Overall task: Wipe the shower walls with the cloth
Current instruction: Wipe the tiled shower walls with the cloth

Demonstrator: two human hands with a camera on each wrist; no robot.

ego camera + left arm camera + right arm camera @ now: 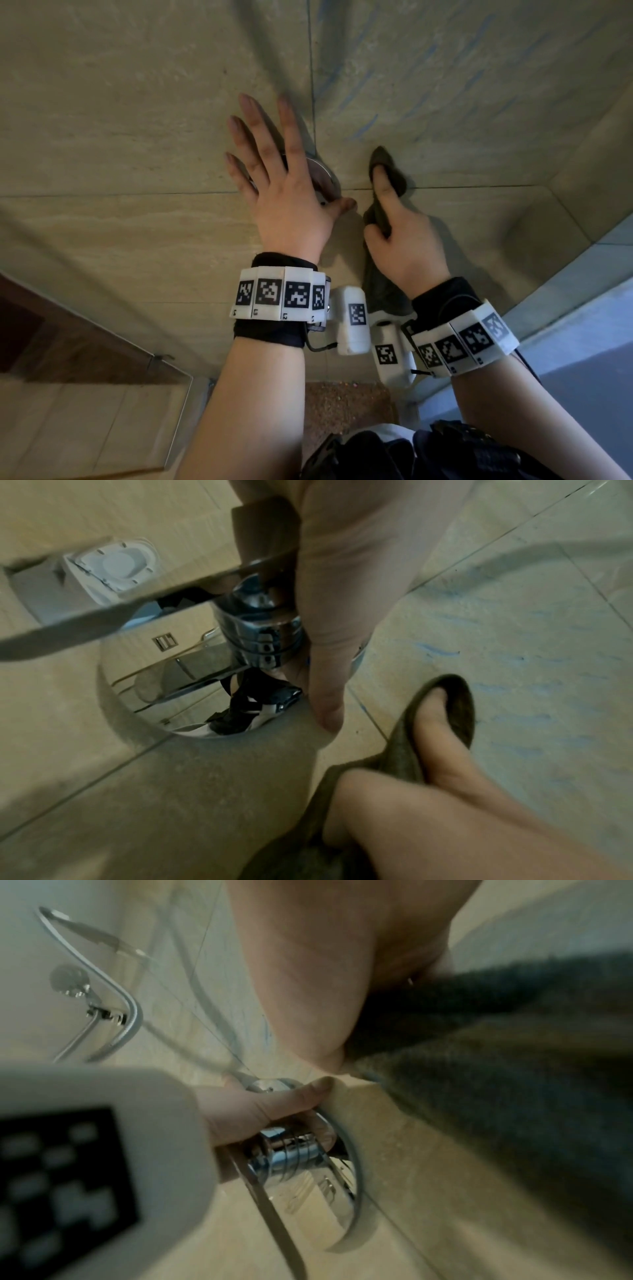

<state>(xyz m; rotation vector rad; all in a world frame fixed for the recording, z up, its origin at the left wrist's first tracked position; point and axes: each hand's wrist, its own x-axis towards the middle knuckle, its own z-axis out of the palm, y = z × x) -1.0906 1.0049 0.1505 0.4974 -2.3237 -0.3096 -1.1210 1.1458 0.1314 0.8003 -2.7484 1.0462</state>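
A dark cloth (381, 158) lies against the beige tiled shower wall (137, 120), just right of a chrome shower valve (323, 174). My right hand (394, 233) grips the cloth, and its outstretched index finger presses the cloth's tip to the tile; the rest hangs below the palm. The left wrist view shows the cloth (455, 710) wrapped under that finger. My left hand (277, 178) rests flat over the valve with fingers straight and spread, its thumb beside the valve body (263, 631). Blue streaks (428, 85) mark the tile above the cloth.
A shower head (68, 980) and its hose (133, 1015) hang higher on the wall. A glass panel edge (178, 411) stands at the lower left. The wall turns a corner (565, 205) at the right. Brown pebbled floor (342, 404) shows below.
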